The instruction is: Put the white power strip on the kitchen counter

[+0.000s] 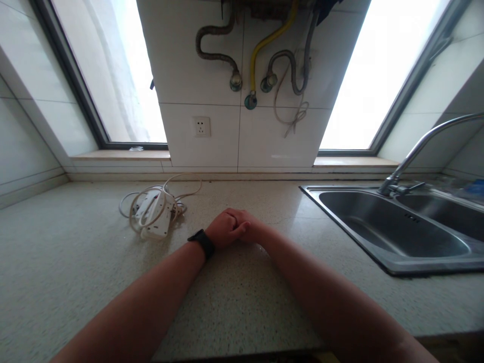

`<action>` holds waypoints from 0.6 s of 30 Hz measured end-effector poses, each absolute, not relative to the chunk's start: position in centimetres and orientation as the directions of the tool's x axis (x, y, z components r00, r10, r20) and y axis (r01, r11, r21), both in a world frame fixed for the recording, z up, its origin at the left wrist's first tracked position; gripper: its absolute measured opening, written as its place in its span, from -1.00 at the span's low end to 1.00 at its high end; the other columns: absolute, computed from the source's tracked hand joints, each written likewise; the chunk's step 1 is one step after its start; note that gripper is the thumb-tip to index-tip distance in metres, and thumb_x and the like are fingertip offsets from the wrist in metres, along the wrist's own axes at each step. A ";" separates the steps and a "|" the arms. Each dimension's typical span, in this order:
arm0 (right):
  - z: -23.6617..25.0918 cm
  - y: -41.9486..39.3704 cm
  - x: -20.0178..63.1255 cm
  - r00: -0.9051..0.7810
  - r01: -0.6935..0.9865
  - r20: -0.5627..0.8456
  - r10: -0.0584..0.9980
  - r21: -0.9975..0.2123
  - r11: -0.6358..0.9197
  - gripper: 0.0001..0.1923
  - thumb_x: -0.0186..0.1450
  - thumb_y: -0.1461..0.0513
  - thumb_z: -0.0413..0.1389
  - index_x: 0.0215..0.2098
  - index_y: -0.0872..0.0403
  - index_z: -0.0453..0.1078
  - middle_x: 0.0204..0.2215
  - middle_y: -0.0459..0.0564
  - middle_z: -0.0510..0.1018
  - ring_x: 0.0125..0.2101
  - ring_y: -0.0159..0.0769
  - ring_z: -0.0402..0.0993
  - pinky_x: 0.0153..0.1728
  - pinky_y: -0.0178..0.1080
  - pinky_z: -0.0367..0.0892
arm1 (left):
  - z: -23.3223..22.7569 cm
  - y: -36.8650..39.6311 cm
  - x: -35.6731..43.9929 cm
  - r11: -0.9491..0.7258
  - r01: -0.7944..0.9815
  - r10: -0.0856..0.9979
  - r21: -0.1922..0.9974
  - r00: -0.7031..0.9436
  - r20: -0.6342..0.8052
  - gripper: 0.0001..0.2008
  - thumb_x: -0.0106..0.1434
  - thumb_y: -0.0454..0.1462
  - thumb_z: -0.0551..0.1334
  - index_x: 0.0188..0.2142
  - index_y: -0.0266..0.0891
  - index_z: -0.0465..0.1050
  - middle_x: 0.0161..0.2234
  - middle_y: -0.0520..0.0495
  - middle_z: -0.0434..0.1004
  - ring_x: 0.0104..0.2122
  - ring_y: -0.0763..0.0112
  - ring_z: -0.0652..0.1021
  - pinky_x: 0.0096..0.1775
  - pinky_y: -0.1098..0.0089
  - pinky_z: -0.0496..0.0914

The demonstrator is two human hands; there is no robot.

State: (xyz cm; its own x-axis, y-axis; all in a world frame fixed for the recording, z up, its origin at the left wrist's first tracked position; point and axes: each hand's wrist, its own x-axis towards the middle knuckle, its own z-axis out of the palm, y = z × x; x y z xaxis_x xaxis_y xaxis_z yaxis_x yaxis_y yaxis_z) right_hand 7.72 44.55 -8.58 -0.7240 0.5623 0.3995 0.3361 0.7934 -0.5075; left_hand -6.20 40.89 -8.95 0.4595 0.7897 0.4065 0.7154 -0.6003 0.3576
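Note:
My left hand (220,229) and my right hand (249,225) are clasped together on the speckled countertop (242,302). The left fingers wrap over the right hand, and most of the right fingers are hidden in the clasp. No object shows in either hand. A black watch (204,243) sits on my left wrist. To the left of the hands, apart from them, lies a white power strip (159,219) with its pale cord looped loosely over it.
A double steel sink (378,222) with a curved faucet (419,146) is set into the counter at right. On the tiled wall are a socket (202,126), a yellow gas hose (260,48) and grey flexible hoses (215,55). Windows flank the wall.

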 end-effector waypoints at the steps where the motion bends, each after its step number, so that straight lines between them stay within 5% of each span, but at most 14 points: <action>1: -8.6 44.5 7.7 -0.723 0.334 0.403 0.562 -0.508 0.794 -0.66 0.07 0.34 0.14 -0.15 0.05 0.41 -0.25 0.00 0.58 -0.23 -0.15 0.52 -0.27 -0.26 0.35 | -8.9 40.9 -6.2 -0.598 0.716 0.791 0.359 0.457 0.406 -0.42 0.35 0.02 -0.04 -0.68 -0.26 0.26 -0.66 -0.03 0.28 -0.59 0.48 0.28 -0.44 0.38 0.18; 18: -8.8 44.7 7.7 -0.724 0.323 0.419 0.548 -0.495 0.806 -0.64 0.07 0.34 0.12 -0.13 0.09 0.40 -0.25 0.01 0.58 -0.25 -0.17 0.51 -0.27 -0.26 0.34 | -9.1 40.9 -6.2 -0.593 0.718 0.795 0.364 0.450 0.407 -0.42 0.35 0.02 -0.03 -0.68 -0.26 0.27 -0.66 -0.04 0.30 -0.58 0.47 0.30 -0.42 0.39 0.21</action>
State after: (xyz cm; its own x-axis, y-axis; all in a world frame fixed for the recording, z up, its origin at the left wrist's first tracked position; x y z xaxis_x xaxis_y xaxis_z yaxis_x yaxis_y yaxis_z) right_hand 7.71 44.65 -8.83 -0.7237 0.5480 0.4195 0.3233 0.8062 -0.4955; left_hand -6.21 40.91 -9.08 0.4505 0.7947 0.4068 0.7182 -0.5932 0.3637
